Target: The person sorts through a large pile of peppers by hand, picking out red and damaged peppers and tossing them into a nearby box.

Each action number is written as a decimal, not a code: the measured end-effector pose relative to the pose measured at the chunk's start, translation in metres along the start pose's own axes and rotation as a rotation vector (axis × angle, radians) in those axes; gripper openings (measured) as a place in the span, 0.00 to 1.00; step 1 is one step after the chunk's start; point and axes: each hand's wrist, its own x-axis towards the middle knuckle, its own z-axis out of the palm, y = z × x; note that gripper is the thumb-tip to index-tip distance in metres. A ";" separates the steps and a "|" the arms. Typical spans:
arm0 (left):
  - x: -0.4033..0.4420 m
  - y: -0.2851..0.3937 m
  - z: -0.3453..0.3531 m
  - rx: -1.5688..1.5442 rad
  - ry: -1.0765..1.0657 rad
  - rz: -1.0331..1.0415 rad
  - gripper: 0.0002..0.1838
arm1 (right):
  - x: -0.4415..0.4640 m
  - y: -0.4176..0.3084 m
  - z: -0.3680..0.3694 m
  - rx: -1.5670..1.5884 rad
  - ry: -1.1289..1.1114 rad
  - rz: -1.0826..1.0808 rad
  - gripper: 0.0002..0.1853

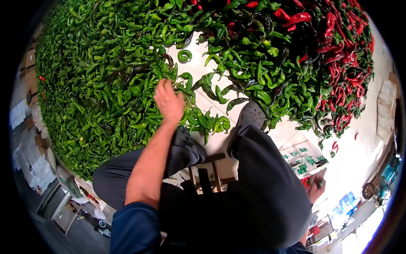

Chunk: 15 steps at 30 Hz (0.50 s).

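Note:
My left hand reaches onto the right edge of a large heap of green peppers. Its fingers are stretched forward, the thumb apart, and the fingertips touch peppers there; I see none held in it. Low on the right, beside my knee, my right hand is curled around what looks like a dark green pepper, mostly hidden by the fingers. That hand is at the near end of a white box with green printing. Something red shows by the box's near edge.
A second heap mixes green and dark peppers, with red peppers along its right side. Pale floor tiles show between the heaps, with loose peppers scattered. My dark clog stands against the second heap. White bags lie far left.

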 end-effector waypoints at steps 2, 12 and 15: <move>0.006 -0.037 0.011 0.088 -0.205 0.007 0.24 | 0.004 -0.107 0.063 -0.100 -0.097 0.039 0.03; 0.017 -0.010 -0.069 -0.626 -0.142 0.073 0.20 | 0.024 -0.275 0.278 0.256 -0.844 -0.436 0.17; 0.012 0.013 -0.087 -0.905 -0.192 -0.095 0.20 | 0.008 -0.318 0.319 0.434 -1.006 -0.490 0.25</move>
